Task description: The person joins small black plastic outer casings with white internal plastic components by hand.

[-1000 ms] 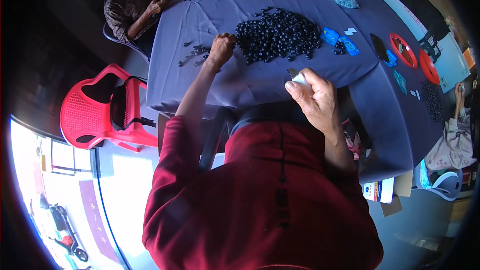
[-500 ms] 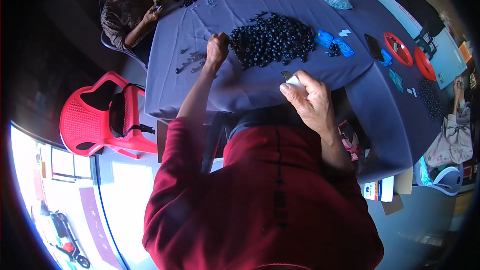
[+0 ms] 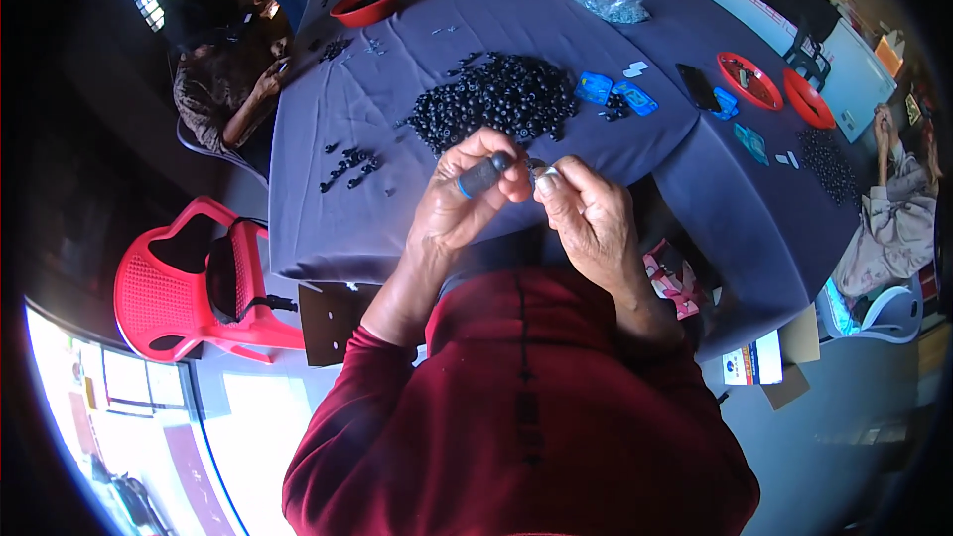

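Both hands are raised close together over the table's near edge, in front of a pile of small round black parts [image 3: 496, 99]. My left hand [image 3: 459, 199] is closed in a pinch. A black sleeve with a blue edge [image 3: 478, 179] covers one of its digits, and a small round black part [image 3: 501, 160] shows at the fingertips. My right hand [image 3: 594, 213] is closed around a small tool with a short thin blade [image 3: 536, 166], mostly hidden by the fingers; its tip meets the left fingertips. A smaller group of black parts [image 3: 349, 169] lies left of the pile.
On the grey tablecloth [image 3: 347, 228] are blue packets [image 3: 635, 98], a clear bag [image 3: 611, 5], a phone [image 3: 698, 86] and red bowls [image 3: 367, 5]. A red plastic chair [image 3: 179, 278] stands left. One person [image 3: 223, 89] sits at the left, another [image 3: 884, 223] at the right.
My left hand has left the table beside the pile and come to my right hand, now pinching a small black part. The view has shifted slightly.
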### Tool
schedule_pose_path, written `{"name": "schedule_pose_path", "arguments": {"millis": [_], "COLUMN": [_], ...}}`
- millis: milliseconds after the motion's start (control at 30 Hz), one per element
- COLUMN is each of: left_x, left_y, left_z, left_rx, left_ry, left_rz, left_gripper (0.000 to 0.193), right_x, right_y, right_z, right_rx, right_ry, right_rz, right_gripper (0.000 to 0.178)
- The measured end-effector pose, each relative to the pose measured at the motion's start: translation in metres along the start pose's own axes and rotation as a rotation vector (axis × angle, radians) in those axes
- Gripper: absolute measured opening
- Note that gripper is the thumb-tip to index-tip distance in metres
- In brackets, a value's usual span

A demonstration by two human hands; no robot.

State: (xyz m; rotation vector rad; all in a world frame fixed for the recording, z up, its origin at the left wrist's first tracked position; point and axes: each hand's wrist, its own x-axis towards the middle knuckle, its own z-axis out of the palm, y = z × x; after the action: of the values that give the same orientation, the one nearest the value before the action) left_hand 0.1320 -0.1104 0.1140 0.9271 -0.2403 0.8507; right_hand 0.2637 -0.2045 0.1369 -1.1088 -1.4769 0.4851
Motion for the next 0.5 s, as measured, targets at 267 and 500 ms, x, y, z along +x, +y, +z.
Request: {"name": "schedule_pose_path", "arguments": {"millis": [267, 500], "left_x": [-0.003, -0.005], "left_y": [-0.003, -0.003], "left_z": [0.0, 0.001], "left_rx": [0.055, 0.05], "left_ry": [-0.009, 0.035], "left_rz": [-0.04, -0.039], "left_gripper": [0.025, 0.028], "right_x": [-0.001, -0.001], "right_y": [-0.001, 0.001], "right_z": [-0.003, -0.001], "right_rx": [0.015, 0.006], "right_ry": [-0.034, -0.051], "right_rz": [-0.036, -0.04], "right_gripper": [0.021, 0.018]}}
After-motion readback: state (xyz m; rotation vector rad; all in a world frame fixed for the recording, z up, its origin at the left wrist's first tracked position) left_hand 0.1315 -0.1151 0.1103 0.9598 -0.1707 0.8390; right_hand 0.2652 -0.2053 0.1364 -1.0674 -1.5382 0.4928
